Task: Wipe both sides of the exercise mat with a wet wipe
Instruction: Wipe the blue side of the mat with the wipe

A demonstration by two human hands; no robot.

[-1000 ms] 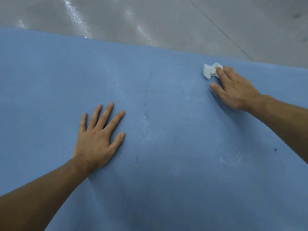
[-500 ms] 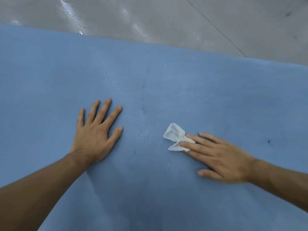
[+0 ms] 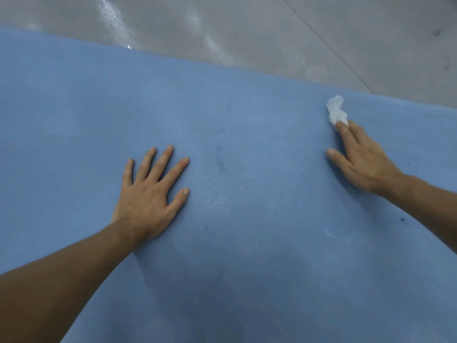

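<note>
A blue exercise mat (image 3: 259, 243) lies flat and fills most of the view, with damp streaks and a few dark specks on it. My left hand (image 3: 150, 191) rests flat on the mat at centre left, fingers spread. My right hand (image 3: 358, 159) lies on the mat at the far right, near its far edge. Its straight fingers press a crumpled white wet wipe (image 3: 335, 112) against the mat.
A grey glossy floor (image 3: 272, 28) runs beyond the mat's far edge, crossed by a thin seam line. Blue mat surface stretches between my two hands and toward me.
My right hand has swept the wipe from the middle of the mat, close to me, out to the far right edge. My left hand has stayed flat in place.
</note>
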